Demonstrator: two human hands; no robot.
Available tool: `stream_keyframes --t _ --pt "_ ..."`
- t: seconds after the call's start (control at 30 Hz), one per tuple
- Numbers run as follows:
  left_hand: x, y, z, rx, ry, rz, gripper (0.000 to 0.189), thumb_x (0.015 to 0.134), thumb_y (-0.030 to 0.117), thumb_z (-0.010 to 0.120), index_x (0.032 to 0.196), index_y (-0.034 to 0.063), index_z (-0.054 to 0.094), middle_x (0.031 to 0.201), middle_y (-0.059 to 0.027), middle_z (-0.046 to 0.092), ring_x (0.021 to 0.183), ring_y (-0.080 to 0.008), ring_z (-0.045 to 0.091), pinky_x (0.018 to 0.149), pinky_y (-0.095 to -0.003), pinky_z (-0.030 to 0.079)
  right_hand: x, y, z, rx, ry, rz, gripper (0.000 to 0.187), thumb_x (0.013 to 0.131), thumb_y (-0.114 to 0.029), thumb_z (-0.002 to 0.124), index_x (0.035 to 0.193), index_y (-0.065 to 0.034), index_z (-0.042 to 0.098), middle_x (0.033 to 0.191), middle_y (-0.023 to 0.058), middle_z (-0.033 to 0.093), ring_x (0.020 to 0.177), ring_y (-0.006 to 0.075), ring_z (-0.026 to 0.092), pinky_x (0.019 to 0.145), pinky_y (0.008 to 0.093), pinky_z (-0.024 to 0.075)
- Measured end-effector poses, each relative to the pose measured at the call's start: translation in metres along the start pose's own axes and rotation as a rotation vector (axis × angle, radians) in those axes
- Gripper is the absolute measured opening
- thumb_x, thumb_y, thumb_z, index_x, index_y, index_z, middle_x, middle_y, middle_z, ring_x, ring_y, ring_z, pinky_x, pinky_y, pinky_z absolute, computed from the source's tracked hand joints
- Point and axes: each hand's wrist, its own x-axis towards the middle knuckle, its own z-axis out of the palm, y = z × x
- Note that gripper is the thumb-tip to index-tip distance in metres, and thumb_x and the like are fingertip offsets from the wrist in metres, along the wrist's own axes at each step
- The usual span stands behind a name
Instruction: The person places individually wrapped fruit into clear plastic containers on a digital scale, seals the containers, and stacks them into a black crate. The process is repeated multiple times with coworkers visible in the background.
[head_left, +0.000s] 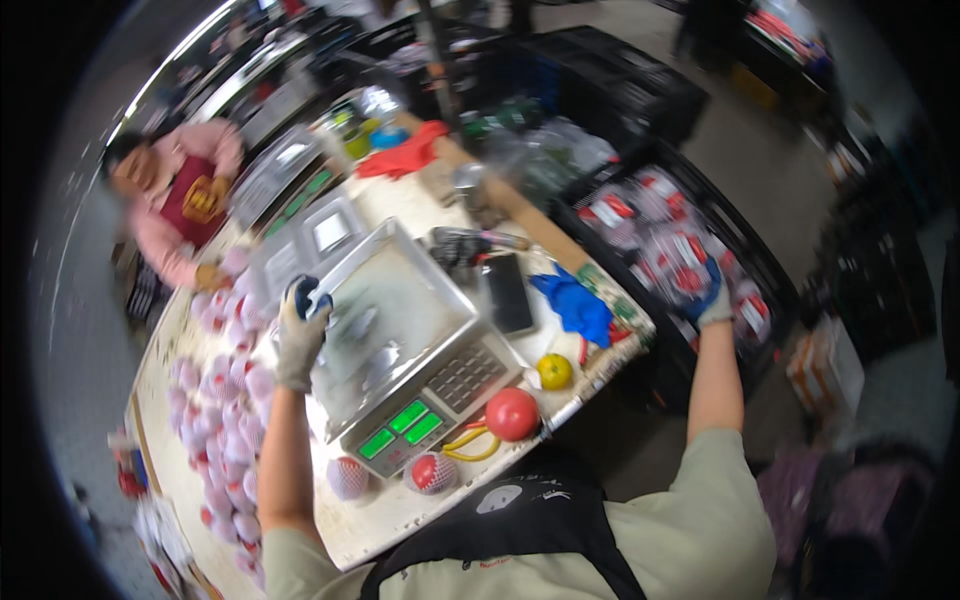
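My left hand (300, 334), in a pale glove with blue fingertips, is raised beside the left rim of the weighing scale's tray (409, 315). Its fingers are apart and nothing shows in them. Just beyond it are clear plastic clamshell trays (304, 244). My right hand (711, 296), gloved alike, grips the side of a clear pack of red fruit (679, 262) among similar packs in a black plastic crate (757, 251). Green displays (405, 429) glow on the scale's front. Red fruits in white foam nets (225, 435) lie spread over the table's left side.
By the scale are a bare red fruit (512, 414), a yellow-orange citrus fruit (554, 371), two netted fruits (430, 472), a black phone-like device (506, 292) and a blue glove (576, 304). A co-worker (184, 191) reaches towards the netted fruit. Black crates (607, 75) stand behind.
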Motion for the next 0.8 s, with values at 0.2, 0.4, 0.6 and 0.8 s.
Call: stream_keyframes --t 0.2,0.4,0.6,0.8 --pt "0.104 -0.077 -0.014 0.557 -0.021 0.046 0.058 0.077 0.02 0.07 0.129 -0.0009 0.054 0.132 -0.0267 0.053 0.117 -0.0419 0.056 0.098 -0.043 0.047 0.104 -0.009 -0.198 -0.814 0.609 -0.076 0.069 0.09 -0.058 0.057 0.127 0.0001 0.059 0.121 0.0157 0.065 0.104 0.03 0.063 0.087 0.0435 0.0514" --pt "0.154 -0.152 -0.059 1.076 -0.558 -0.145 0.061 0.079 0.042 0.067 0.13 0.0096 0.059 0.134 -0.0215 0.057 0.122 -0.0361 0.056 0.104 -0.0429 0.043 0.058 0.018 0.006 -1.804 1.163 0.087 0.092 0.082 -0.054 0.068 0.144 0.004 0.032 0.132 0.0243 0.054 0.113 0.037 0.059 0.093 0.0455 0.0498" --pt "0.191 -0.203 -0.043 1.334 -0.381 -0.071 0.023 0.077 0.025 0.066 0.094 0.0129 0.076 0.103 -0.0151 0.072 0.101 -0.0322 0.068 0.086 -0.0424 0.054 -0.008 0.056 0.023 -1.67 0.997 -0.427 0.088 0.08 -0.041 0.074 0.147 -0.0016 0.032 0.138 0.0245 0.049 0.121 0.0413 0.053 0.102 0.0471 0.044" --pt "0.178 -0.151 -0.056 1.323 -0.314 0.011 0.037 0.071 0.047 0.078 0.088 0.0133 0.076 0.097 -0.0134 0.072 0.093 -0.0301 0.069 0.082 -0.0432 0.054 -0.013 0.107 0.015 -2.05 0.926 -0.567 0.052 0.084 -0.041 0.064 0.122 -0.0062 0.06 0.11 0.0137 0.067 0.104 0.0316 0.063 0.091 0.0433 0.0477"
